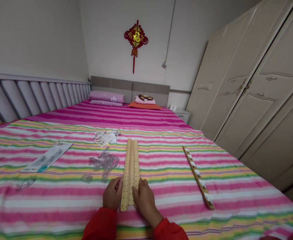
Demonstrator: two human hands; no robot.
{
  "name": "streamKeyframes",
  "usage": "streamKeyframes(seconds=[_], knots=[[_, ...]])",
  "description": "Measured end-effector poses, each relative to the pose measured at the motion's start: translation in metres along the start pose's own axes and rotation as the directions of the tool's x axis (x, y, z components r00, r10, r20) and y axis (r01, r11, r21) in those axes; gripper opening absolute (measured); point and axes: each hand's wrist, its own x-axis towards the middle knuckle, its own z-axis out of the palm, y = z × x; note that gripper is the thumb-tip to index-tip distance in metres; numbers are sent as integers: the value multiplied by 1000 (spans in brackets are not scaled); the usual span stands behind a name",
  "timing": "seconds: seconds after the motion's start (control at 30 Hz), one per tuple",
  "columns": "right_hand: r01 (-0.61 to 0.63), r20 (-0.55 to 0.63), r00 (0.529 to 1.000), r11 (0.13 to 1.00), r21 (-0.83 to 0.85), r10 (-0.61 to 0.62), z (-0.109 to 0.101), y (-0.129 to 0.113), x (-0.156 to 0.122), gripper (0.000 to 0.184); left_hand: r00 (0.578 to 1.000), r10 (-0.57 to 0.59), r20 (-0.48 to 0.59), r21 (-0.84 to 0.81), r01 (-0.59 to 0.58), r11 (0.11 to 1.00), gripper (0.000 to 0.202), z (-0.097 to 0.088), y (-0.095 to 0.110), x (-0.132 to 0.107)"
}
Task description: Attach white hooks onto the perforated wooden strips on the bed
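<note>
Two long perforated wooden strips (131,166) lie side by side on the striped bedspread (61,200), running away from me. My left hand (112,194) grips their near end from the left, fingers curled against the edge. My right hand (144,200) presses against the same end from the right, fingers closed on the strip. Both sleeves are red.
A wooden rail with white hooks (198,178) lies to the right. Clear plastic hooks (103,164), torn packaging (105,137) and a printed card (47,157) lie to the left. Pillows (107,97) sit at the headboard. A cream wardrobe (256,86) stands along the right.
</note>
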Motion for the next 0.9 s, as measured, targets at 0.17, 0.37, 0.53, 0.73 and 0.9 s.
streamKeyframes(seconds=[0.17,0.37,0.53,0.73,0.9], knots=[[41,20,999,996,80,-43,-2,0,1,29,1000,22,-2,-19,-22,1000,39,-1,0,3],[97,11,995,984,148,-100,-3,-3,0,31,999,31,-25,-102,-33,994,41,-3,-7,2],[72,-38,997,968,239,-64,6,1,7,32,998,32,-52,-93,-37,995,39,-3,-12,1],[-12,-41,998,837,547,41,13,6,7,41,999,26,-38,-99,-29,995,36,-3,-10,-1],[-111,-25,985,735,669,172,10,12,-6,56,999,4,-48,-109,-10,994,35,-6,-5,-3]])
